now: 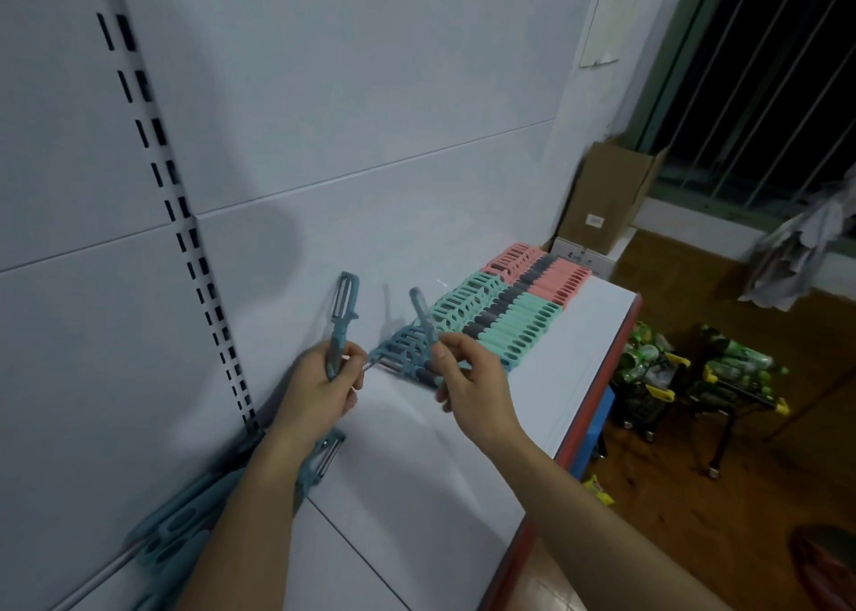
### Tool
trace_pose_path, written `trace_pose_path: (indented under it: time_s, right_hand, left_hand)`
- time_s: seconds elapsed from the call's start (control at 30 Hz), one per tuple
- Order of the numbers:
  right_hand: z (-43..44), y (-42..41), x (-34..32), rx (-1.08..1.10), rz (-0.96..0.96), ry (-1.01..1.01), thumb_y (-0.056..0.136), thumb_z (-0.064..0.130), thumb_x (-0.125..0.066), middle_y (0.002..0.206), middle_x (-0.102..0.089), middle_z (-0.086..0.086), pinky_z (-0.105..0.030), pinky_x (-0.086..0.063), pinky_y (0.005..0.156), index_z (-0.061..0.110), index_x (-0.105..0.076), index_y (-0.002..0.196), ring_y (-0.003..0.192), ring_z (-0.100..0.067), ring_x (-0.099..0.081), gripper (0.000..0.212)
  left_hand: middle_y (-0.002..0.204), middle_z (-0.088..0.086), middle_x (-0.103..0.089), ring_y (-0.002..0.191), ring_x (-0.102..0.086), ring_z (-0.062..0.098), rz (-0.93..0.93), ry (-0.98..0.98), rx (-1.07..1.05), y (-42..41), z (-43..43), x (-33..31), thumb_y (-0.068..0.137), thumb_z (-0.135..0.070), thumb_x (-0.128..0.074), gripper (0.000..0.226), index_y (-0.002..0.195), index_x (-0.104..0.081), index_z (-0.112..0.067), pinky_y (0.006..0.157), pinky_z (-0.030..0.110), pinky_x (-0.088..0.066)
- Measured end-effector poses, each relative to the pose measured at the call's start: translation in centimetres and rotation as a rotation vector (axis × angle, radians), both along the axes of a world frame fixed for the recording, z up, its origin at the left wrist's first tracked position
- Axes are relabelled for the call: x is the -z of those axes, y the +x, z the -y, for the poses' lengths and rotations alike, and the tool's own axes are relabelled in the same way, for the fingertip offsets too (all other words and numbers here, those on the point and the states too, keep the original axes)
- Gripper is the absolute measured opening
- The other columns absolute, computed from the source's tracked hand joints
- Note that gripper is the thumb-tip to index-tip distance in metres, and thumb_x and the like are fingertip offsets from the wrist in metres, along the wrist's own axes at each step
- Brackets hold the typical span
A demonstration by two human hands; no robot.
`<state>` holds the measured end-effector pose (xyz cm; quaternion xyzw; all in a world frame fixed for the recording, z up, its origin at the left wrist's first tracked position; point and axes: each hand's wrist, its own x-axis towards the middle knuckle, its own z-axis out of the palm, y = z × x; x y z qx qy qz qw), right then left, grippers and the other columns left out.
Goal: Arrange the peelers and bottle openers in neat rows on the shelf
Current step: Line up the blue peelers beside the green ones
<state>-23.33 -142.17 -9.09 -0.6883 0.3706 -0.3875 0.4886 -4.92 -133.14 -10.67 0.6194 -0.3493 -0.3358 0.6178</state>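
Left hand (319, 388) curls round the handle of a blue peeler (345, 314), blade up, above the white shelf (556, 402); right hand (468, 379) pinches a second peeler (422, 314), blurred, tilted, just beside it; behind them lie the pink row (542, 272), mint row (500, 323) and blue row (407, 355); loose peelers (185, 518) lie under the left forearm.

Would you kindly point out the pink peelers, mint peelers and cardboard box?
pink peelers (566, 281): head view, slotted handles.
mint peelers (523, 332): head view, slotted handles.
cardboard box (602, 198): head view, front face.
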Motion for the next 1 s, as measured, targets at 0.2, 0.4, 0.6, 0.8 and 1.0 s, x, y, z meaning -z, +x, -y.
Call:
trace_pose_path:
  time_s: [0.2,0.4,0.6,0.8,1.0]
  right_hand:
    - [0.6,-0.7,1.9,0.027,-0.506,-0.296,0.098,0.018,-0.061,0.113,-0.05,0.005,-0.02,-0.043,0.094,0.019,-0.059,0.139,0.097,-0.012,-0.05,0.04]
    - [0.4,-0.7,2.2,-0.01,-0.612,-0.614,0.091,0.015,-0.067,0.115,-0.067,0.0,-0.038,-0.054,0.086,0.022,-0.066,0.123,0.101,-0.022,-0.061,0.033]
    - [1.0,0.2,3.4,0.015,-0.603,-0.721,0.088,0.015,-0.072,0.097,-0.073,0.001,-0.038,-0.052,0.078,0.017,-0.077,0.099,0.091,-0.024,-0.061,0.013]
    - [1.3,0.7,5.0,0.03,-0.565,-0.776,0.093,0.017,-0.069,0.098,-0.069,0.0,-0.036,-0.052,0.076,0.017,-0.077,0.102,0.09,-0.023,-0.06,0.012]
    - [1.7,0.7,5.5,0.066,-0.569,-0.791,0.091,0.02,-0.071,0.1,-0.071,0.006,-0.037,-0.05,0.078,0.024,-0.076,0.104,0.092,-0.02,-0.058,0.014]
  left_hand:
    - [0.059,-0.005,-0.037,0.05,-0.031,0.011,0.032,-0.043,-0.038,0.0,0.1,0.4,0.096,-0.013,-0.062,0.017,0.083,-0.057,-0.004,0.043,0.02,-0.027]
    - [0.073,-0.008,-0.07,0.068,-0.063,0.006,0.151,0.015,-0.114,0.2,0.5,1.3,0.101,-0.011,-0.058,0.02,0.088,-0.072,-0.017,0.067,0.024,-0.049]
    - [0.088,-0.003,-0.072,0.081,-0.067,0.008,0.373,0.125,-0.109,0.1,0.8,1.8,0.103,-0.036,-0.057,0.017,0.094,-0.07,-0.028,0.072,0.03,-0.053]
    - [0.08,-0.001,-0.066,0.073,-0.063,0.016,0.443,0.206,-0.04,-0.1,0.7,1.7,0.105,-0.029,-0.053,0.016,0.093,-0.064,-0.026,0.061,0.028,-0.046]
    - [0.085,-0.006,-0.065,0.076,-0.062,0.013,0.45,0.253,0.022,-0.1,0.7,1.7,0.105,-0.03,-0.052,0.016,0.102,-0.065,-0.022,0.064,0.029,-0.043]
